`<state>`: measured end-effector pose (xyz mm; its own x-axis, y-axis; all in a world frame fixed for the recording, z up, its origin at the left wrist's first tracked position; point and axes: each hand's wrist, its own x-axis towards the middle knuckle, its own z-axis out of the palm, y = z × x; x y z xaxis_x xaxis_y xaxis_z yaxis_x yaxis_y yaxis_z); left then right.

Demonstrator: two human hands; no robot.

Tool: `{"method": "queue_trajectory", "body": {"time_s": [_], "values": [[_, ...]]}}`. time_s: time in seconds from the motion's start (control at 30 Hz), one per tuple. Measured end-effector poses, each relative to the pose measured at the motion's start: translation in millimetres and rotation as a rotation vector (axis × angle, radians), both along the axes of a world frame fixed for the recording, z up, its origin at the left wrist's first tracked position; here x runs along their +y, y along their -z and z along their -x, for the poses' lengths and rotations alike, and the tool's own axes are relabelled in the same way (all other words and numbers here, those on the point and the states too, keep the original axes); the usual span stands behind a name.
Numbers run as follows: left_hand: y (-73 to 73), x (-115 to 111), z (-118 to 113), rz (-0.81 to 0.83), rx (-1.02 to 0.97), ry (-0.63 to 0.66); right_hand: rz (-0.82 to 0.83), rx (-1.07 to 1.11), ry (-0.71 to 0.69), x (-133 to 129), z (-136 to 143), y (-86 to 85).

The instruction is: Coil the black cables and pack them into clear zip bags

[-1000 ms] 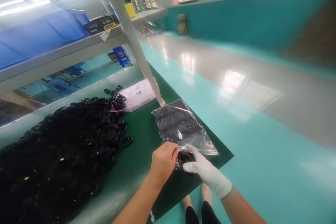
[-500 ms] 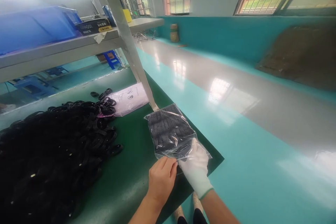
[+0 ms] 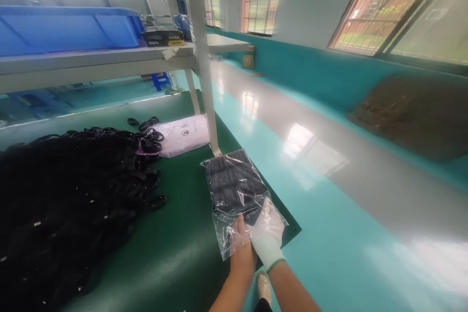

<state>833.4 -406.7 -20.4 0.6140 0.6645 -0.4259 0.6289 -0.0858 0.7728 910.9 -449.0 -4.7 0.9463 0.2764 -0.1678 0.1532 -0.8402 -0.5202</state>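
A clear plastic bag (image 3: 224, 234) lies on the dark green mat, packed with neat rows of thin black pieces (image 3: 236, 178). The loose mouth of the bag points toward me. My bare left hand (image 3: 242, 243) has its fingers stretched forward, with the clear film over them at the bag's mouth. Close beside it, my right hand (image 3: 267, 231), in a white glove, is closed on the right side of the bag near its mouth. Part of the right fingers is hidden by film and glare.
A large heap of black ring-like parts (image 3: 84, 195) covers the left of the green mat (image 3: 175, 243). A pale printed plastic bag (image 3: 186, 135) lies by the white table leg (image 3: 208, 107). Above, a blue bin (image 3: 69, 31) and a black box (image 3: 163, 38) rest on the tabletop.
My left hand has gone from pinching the bag's near edge to reaching under its film, and the flap now spreads left over it. My right hand keeps its hold. The view has tilted up slightly.
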Motion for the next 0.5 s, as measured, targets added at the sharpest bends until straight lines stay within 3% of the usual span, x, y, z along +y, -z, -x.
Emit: {"method": "queue_trajectory", "body": {"time_s": [0.1,0.23,0.5], "values": [[1.2,7,1,-0.081,-0.084,0.047,-0.038,0.030,-0.092,-13,-5,-1.3],[-3.4,10,5,-0.044,-0.063,0.004,-0.114,0.062,-0.210,-38,-12,2.0],[3.8,3,0,-0.068,-0.112,-0.097,-0.186,0.030,-0.257,-58,-14,11.5]]}}
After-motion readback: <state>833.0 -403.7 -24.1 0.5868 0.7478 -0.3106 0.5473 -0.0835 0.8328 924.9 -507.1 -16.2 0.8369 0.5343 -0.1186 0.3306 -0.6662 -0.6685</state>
